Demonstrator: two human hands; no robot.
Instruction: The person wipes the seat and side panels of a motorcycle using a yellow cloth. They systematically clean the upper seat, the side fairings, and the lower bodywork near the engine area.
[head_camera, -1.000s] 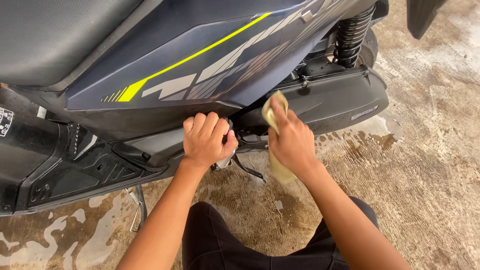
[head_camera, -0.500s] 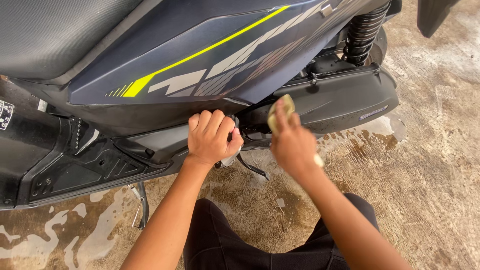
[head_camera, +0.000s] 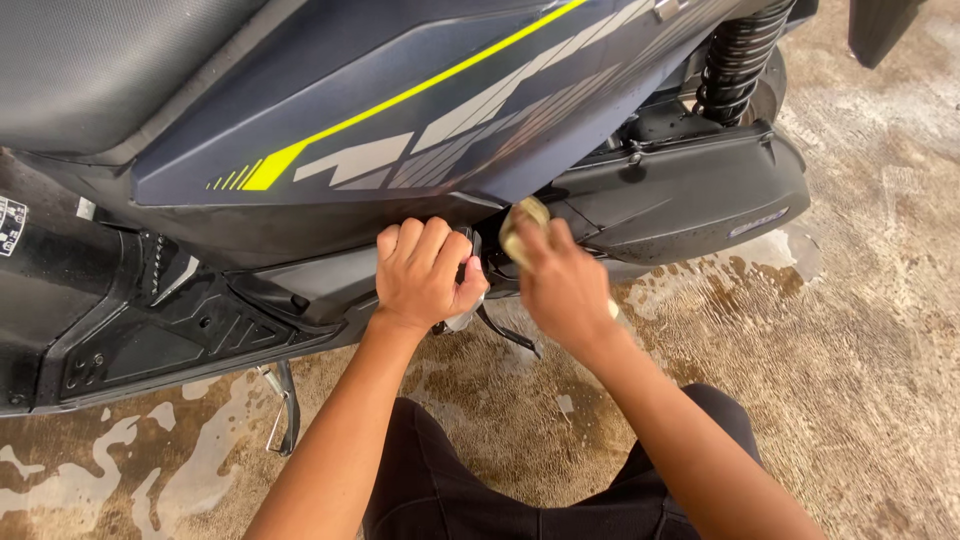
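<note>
Your left hand (head_camera: 425, 272) grips the scooter's lower panel (head_camera: 320, 290) for bracing; beside it, your right hand (head_camera: 562, 285) closes around a yellowish sponge (head_camera: 522, 226), pressing it under the panel.

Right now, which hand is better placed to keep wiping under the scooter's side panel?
Right. The right hand holds the yellowish cloth against the dark gap under the side panel. The left hand is only gripping the black lower trim, cloth-free.
</note>
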